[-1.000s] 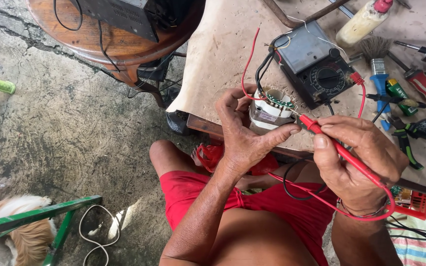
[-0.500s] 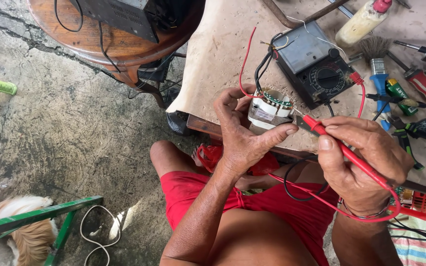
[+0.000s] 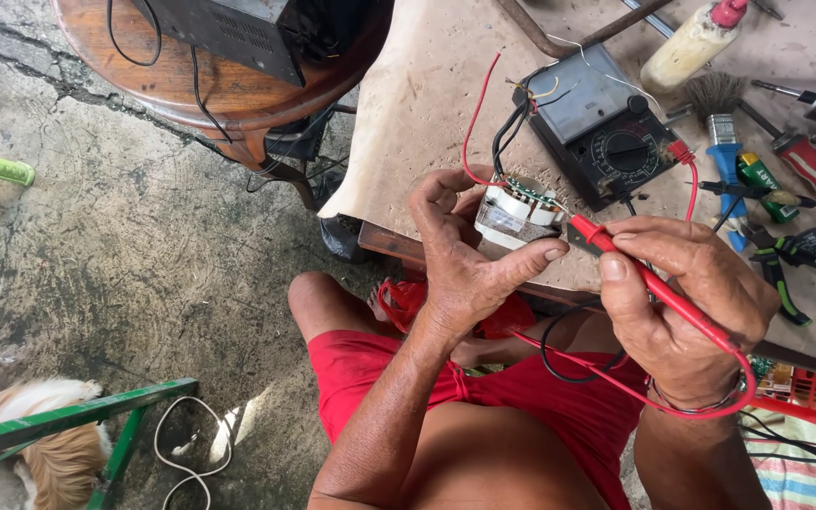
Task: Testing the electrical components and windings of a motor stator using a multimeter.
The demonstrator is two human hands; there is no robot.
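Note:
My left hand [image 3: 469,260] grips a small white transformer-like part [image 3: 514,210] with red and black wires, held at the near edge of the workbench [image 3: 427,104]. My right hand [image 3: 687,297] holds a red test probe [image 3: 658,288] like a pen, its tip touching the top of the part. The probe's red lead loops under my wrist and runs to a black analogue multimeter [image 3: 611,132] lying on the bench just beyond the part.
Right of the meter lie a brush [image 3: 720,118], a glue bottle [image 3: 696,42], pliers [image 3: 790,260] and screwdrivers. A round wooden stool [image 3: 191,85] carries a black box. On the concrete floor are a green frame [image 3: 68,420], a white cable and a furry animal [image 3: 44,458].
Both hands stay nearly still on the part. The probe tip shifts only slightly against its top.

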